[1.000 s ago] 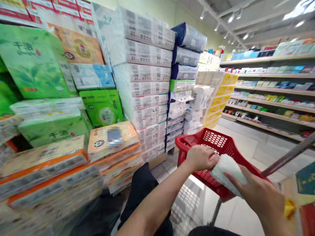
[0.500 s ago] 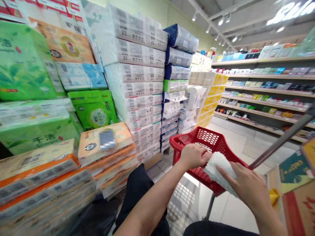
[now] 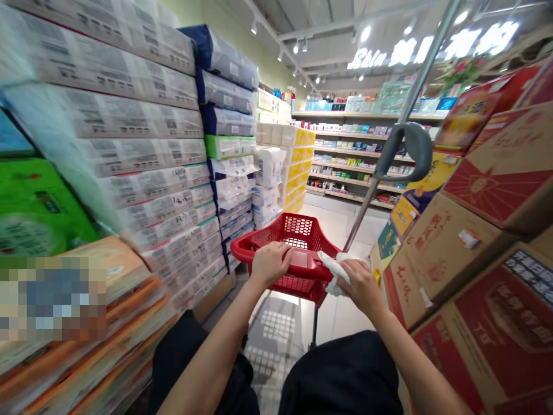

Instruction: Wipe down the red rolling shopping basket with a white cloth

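Note:
A red plastic shopping basket (image 3: 298, 227) on a wheeled stand sits in front of my knees. My left hand (image 3: 270, 262) is closed over its near rim. My right hand (image 3: 363, 285) is closed on a crumpled white cloth (image 3: 332, 268) pressed against the rim's right corner. A grey pull handle (image 3: 408, 150) on a metal pole rises from the basket toward the upper right.
Tall stacks of wrapped tissue packs (image 3: 142, 144) line the left side. Red and brown cardboard cartons (image 3: 484, 219) are piled close on the right. A tiled aisle (image 3: 341, 219) runs ahead to stocked shelves (image 3: 354, 155) at the back.
The view has swung right, bringing the cartons and the basket's handle into sight. My right hand with the cloth has moved from the top of the basket to its right rim corner.

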The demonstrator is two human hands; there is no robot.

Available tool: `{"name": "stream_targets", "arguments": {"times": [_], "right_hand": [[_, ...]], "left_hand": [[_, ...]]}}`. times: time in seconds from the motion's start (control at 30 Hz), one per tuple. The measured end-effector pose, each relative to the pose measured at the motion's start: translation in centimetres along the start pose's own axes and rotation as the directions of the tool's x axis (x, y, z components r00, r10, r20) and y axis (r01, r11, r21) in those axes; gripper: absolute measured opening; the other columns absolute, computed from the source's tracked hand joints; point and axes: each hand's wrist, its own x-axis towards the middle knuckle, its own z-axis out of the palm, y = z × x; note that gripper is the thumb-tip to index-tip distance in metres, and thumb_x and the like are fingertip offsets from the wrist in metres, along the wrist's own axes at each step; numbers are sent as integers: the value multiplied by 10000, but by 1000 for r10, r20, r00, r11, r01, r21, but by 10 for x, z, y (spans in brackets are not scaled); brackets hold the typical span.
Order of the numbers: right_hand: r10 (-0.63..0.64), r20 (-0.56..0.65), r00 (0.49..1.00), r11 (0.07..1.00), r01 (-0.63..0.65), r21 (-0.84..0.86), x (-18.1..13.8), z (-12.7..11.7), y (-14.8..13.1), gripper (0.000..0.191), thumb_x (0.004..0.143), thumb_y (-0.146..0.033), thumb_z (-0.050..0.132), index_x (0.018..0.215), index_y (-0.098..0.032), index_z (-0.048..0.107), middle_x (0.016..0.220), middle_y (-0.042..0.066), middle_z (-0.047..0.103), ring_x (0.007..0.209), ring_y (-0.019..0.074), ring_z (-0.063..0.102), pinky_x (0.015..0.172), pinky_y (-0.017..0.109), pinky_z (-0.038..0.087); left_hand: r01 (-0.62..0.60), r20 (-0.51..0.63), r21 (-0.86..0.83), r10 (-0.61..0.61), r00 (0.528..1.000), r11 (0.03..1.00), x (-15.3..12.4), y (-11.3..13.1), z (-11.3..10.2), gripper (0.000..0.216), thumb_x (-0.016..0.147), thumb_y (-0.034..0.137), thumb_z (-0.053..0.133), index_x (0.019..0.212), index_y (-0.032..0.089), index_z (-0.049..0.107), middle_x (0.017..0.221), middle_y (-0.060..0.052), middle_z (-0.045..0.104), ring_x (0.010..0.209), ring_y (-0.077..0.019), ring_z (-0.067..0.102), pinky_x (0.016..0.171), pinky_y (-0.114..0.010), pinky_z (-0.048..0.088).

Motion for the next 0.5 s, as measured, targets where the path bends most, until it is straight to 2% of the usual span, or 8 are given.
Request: {"name": "stream_targets", "arguments": {"times": [0.07, 0.13, 0.27, 0.37, 0.43, 0.5], "right_hand": [[9, -21, 1000, 996, -7, 86, -4, -2, 12, 337, 989, -394, 385, 993, -168, 634, 888, 78, 664, 872, 221, 584, 835, 336, 413], [76, -51, 996, 991, -70, 115, -3, 2, 13, 348, 986, -414, 384, 966, -171, 632, 853, 70, 654, 848, 224, 574, 819, 339, 415], [218, -124, 968, 973, -206, 103, 0, 12, -2, 348, 985, -404, 373, 964, -179, 638, 831, 61, 643, 830, 223, 555, 810, 340, 396], [256, -128, 958, 965, -247, 87, 1, 14, -13, 356, 988, -405, 364, 941, -184, 639, 842, 61, 637, 836, 219, 543, 811, 336, 378], [265, -120, 957, 963, -258, 74, 3, 12, -20, 361, 989, -406, 363, 931, -186, 643, 834, 59, 630, 831, 216, 535, 807, 333, 370], [260, -125, 957, 965, -254, 65, 4, 10, -26, 360, 989, -394, 364, 933, -184, 650, 821, 57, 626, 820, 213, 531, 807, 331, 368]], "left_hand": [[-27, 17, -17, 27, 999, 999, 1, -3, 0, 318, 985, 375, 401, 1046, 219, 672, 1006, -46, 710, 980, -186, 635, 852, -305, 475], [-83, 46, -33, 84, 995, 996, 2, -5, -1, 347, 962, 446, 440, 1136, 230, 650, 1088, -53, 697, 1042, -203, 619, 927, -342, 461], [-241, 138, -6, 240, 961, 970, 1, -4, -2, 710, 755, 648, 652, 1334, 255, 528, 1290, -77, 614, 1223, -290, 526, 1127, -510, 289], [-262, 173, 45, 251, 953, 964, -1, 11, 2, 792, 721, 569, 725, 1364, 177, 481, 1322, -129, 582, 1273, -317, 486, 1155, -547, 226], [-248, 157, 60, 236, 959, 967, -4, 26, 7, 734, 762, 471, 722, 1372, 155, 463, 1345, -142, 562, 1275, -309, 482, 1136, -524, 277], [-247, 145, 54, 237, 961, 967, -7, 38, 11, 670, 788, 415, 711, 1370, 189, 469, 1353, -132, 560, 1279, -302, 481, 1128, -517, 299]]}}
